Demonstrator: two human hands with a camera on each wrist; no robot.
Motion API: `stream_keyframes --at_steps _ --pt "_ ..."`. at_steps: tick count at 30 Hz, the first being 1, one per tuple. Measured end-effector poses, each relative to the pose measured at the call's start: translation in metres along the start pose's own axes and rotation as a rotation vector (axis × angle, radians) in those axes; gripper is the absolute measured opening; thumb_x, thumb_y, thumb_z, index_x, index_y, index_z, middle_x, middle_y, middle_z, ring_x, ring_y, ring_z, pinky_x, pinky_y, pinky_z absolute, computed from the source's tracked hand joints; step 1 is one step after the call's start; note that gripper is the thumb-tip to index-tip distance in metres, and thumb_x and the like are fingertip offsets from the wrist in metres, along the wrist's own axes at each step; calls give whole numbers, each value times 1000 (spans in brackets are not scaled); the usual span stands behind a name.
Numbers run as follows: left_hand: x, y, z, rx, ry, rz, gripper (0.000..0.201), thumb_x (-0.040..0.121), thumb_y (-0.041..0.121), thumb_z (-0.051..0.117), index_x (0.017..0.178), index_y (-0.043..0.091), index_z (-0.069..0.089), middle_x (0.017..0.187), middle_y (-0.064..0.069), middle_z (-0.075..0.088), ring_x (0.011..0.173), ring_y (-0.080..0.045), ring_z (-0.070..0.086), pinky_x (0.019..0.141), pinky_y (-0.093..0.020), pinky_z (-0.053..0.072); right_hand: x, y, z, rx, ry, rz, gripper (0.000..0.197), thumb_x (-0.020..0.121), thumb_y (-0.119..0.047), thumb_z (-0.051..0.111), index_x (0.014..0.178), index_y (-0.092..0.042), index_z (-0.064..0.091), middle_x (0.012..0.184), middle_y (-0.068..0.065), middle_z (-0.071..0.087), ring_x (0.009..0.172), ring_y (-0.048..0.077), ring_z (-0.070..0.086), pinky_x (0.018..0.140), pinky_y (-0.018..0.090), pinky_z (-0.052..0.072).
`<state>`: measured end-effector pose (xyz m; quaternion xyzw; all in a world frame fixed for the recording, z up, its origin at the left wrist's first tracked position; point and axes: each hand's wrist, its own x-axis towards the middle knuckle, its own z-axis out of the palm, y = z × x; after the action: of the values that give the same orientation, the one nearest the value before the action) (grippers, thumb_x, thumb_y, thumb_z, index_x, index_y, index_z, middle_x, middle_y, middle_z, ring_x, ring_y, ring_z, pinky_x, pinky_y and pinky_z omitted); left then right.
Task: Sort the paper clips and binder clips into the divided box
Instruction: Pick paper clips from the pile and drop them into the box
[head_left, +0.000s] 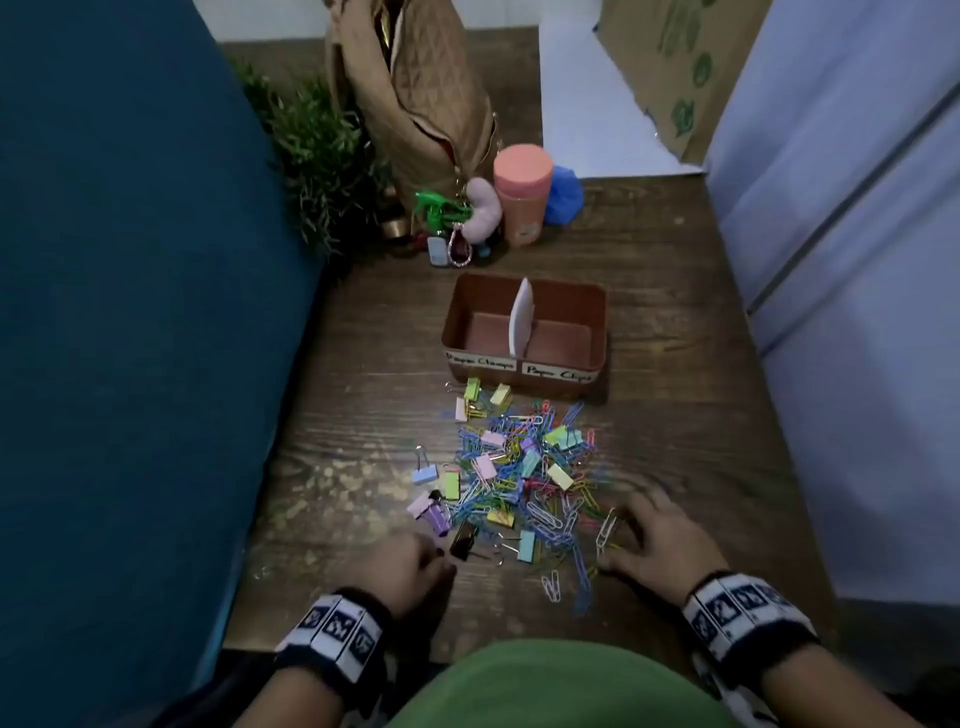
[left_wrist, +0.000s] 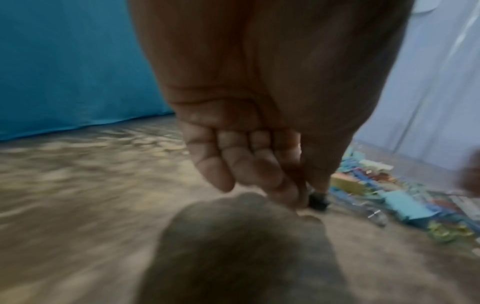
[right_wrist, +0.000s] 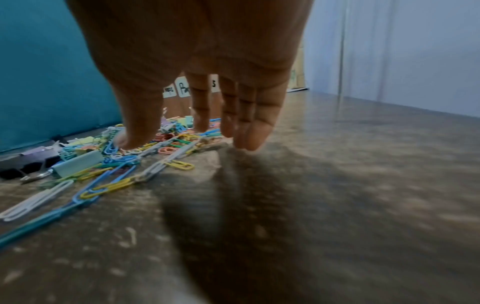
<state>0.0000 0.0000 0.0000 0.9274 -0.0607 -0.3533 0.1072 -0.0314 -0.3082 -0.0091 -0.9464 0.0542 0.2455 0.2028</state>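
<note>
The mixed heap of paper clips and binder clips (head_left: 511, 467) lies on the desk (head_left: 675, 415) between both hands and the empty divided box (head_left: 524, 332) beyond; the slack, empty left hand (head_left: 415, 564) nears a black binder clip (head_left: 464, 538), while the spread, empty right hand (head_left: 660, 540) touches the heap's near edge.

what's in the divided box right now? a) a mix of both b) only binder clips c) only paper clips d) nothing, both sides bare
d: in the head view both compartments of the divided box show only bare floor on either side of the white divider, while the clips all lie piled on the table in front of it.
</note>
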Motion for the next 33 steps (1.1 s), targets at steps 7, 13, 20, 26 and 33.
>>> stream_keyframes --at_steps 7,13,20,26,33 --pt "37 43 0 -103 159 287 21 90 22 54 111 21 59 113 -2 56 100 -24 60 88 -35 49 21 -35 17 -186 -56 -91 77 63 -45 79 124 -22 39 118 3 43 111 25 47 82 31 41" --pt "65 64 -9 -121 197 259 42 90 24 56 131 22 46 126 -4 50 108 -26 58 92 -39 50 47 -46 16 58 47 -144 33 83 -11 63 112 -12 48 111 8 50 99 29 55 75 33 42" --pt "85 74 -16 -46 171 154 60 78 44 69 126 18 46 123 -4 49 106 -25 59 89 -40 52 46 -43 15 24 24 -140 53 84 -42 62 126 -16 44 124 3 47 117 24 45 90 36 43" --pt "84 80 -16 -62 248 196 23 87 22 59 108 14 57 112 -8 62 95 -26 63 80 -36 55 55 -51 26 32 46 -153 37 79 -4 59 114 -12 51 112 9 50 101 31 54 78 39 50" --pt "82 68 -17 -183 226 190 34 86 25 59 119 20 54 115 -5 57 101 -25 59 86 -35 52 59 -32 19 214 87 -149 28 80 2 58 102 -14 63 104 7 59 94 27 59 78 37 49"
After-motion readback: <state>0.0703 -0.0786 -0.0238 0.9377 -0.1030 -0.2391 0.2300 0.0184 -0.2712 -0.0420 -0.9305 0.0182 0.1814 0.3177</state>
